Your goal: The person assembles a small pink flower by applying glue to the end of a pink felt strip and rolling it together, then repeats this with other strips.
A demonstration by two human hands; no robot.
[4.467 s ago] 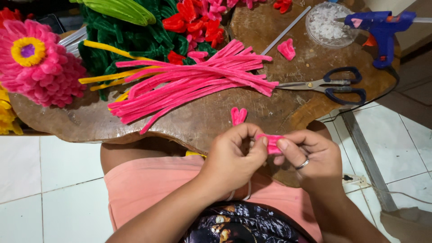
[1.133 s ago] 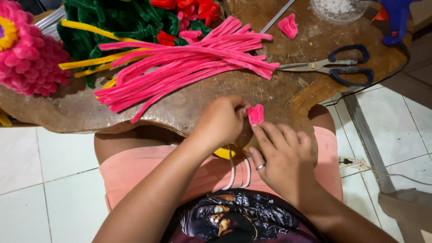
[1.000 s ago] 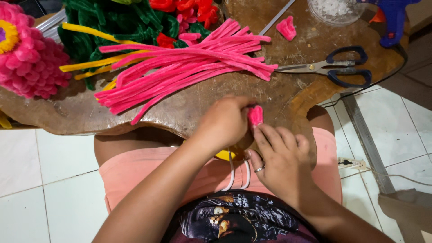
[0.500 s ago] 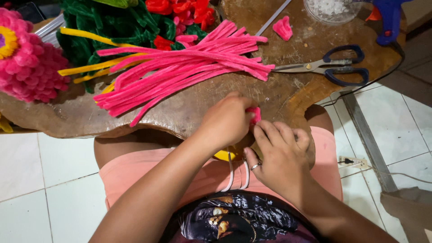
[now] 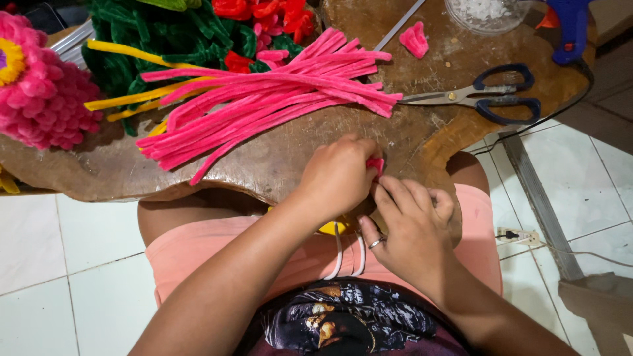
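My left hand is closed over a small folded pink pipe-cleaner piece at the near edge of the brown wooden table; only a sliver of the piece shows past the knuckles. My right hand, with a ring on one finger, lies just below and right of it, fingers stretched toward the piece and touching it. A bundle of long pink pipe cleaners lies across the table above my hands.
Blue-handled scissors lie to the right. Another folded pink piece, a clear dish and a blue glue gun sit at the back right. Green, yellow and red pipe cleaners and a pink pompom flower fill the left.
My hands moved up from my lap to the table edge. My left hand has closed further over the pink piece, which now is almost hidden. My right fingers stay beside it.
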